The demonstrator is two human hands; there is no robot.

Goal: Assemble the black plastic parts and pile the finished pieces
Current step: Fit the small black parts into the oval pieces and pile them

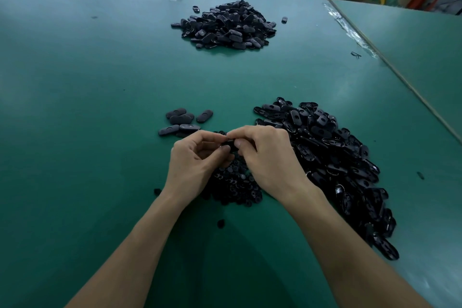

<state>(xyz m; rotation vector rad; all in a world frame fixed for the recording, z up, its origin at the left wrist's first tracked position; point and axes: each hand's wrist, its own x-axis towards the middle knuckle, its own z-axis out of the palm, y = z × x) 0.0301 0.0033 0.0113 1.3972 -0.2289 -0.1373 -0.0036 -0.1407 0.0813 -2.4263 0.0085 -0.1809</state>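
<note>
small group of finished pieces (pixel 180 121) lies at 10 o'clock of the hands. left hand (pixel 197 157) and right hand (pixel 265 155) meet at centre, fingertips pinching one black part (pixel 228 144) between them above the small round parts (pixel 233 185). oval shell heap (pixel 332 157) spreads at 3 o'clock; large pile (pixel 227 25) sits at 12 o'clock on the green table (pixel 75 107).

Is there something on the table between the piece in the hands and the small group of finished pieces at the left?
Nothing visible blocks it. Both hands, left and right, pinch the black piece just above the small round parts. The few finished pieces lie slightly up and left, with only bare green table around them.
</note>
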